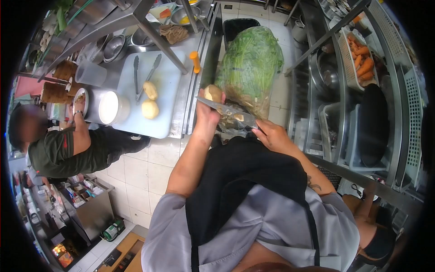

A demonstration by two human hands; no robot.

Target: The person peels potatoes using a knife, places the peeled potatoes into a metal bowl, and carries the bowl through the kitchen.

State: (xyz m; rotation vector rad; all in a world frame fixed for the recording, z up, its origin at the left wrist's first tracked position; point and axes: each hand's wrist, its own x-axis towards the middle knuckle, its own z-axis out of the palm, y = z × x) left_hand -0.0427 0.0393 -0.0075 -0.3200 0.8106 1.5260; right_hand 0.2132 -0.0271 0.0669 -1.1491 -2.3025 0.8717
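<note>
My left hand (208,111) is closed around a partly peeled potato (212,93), holding it up beside the counter edge. In my right hand (273,135) is a wide-bladed knife (238,116), its handle gripped and its blade reaching left across to the potato. Bits of peel cling to the blade. On the white cutting board (165,109) lie two peeled potatoes, one (150,90) slightly above the other (150,109). Metal tongs (137,75) rest beside them on the board. Below the knife, peelings show, partly hidden by my hands.
A large plastic bag of leafy greens (253,61) stands on the floor ahead. An orange handle (195,61) sits at the counter edge. A white tub (108,108) stands by the board, near a co-worker (68,145). Shelves at right hold a carrot basket (360,61).
</note>
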